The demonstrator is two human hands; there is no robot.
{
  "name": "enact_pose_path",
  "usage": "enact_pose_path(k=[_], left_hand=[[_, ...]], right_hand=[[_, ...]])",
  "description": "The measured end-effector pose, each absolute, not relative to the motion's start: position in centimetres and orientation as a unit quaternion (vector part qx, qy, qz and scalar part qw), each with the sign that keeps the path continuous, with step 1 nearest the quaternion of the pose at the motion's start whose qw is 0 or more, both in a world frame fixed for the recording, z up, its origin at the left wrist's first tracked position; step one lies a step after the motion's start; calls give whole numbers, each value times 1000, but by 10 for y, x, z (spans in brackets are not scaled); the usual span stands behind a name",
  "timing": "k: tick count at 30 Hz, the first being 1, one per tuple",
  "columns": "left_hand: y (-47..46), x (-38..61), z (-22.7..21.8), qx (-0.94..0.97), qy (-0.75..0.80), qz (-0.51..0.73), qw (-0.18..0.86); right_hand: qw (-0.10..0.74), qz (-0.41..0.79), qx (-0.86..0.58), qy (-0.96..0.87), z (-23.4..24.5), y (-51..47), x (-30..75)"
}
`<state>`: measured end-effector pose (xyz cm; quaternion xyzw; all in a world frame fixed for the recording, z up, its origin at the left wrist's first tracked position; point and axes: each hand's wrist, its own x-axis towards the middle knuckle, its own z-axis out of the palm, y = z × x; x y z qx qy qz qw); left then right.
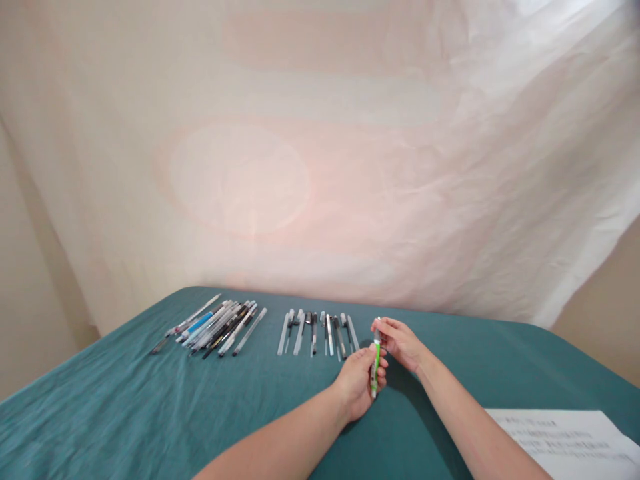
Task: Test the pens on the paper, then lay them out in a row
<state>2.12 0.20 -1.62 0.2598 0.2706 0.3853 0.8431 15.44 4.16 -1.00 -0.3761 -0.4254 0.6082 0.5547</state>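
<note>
A green and white pen [375, 363] stands nearly upright between both hands above the teal tablecloth [150, 407]. My left hand [359, 383] is closed round its lower barrel. My right hand [400, 341] pinches its upper end with the fingertips. To the left lies a loose pile of several pens [220, 327], white, blue and black. Just left of the hands, several more pens [317, 331] lie side by side in a neat row.
A printed white sheet of paper [565, 440] lies at the table's near right corner. A pale wrinkled cloth backdrop [320, 167] hangs behind the table's far edge.
</note>
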Motion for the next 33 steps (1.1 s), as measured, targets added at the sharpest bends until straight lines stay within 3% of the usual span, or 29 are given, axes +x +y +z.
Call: enact_pose_path(k=[23, 33], left_hand=[[2, 20, -17, 258, 258, 384, 848], [1, 20, -14, 265, 260, 366, 853]], right_hand=[[535, 647, -348, -417, -7, 39, 152], [598, 604, -366, -379, -10, 47, 158]])
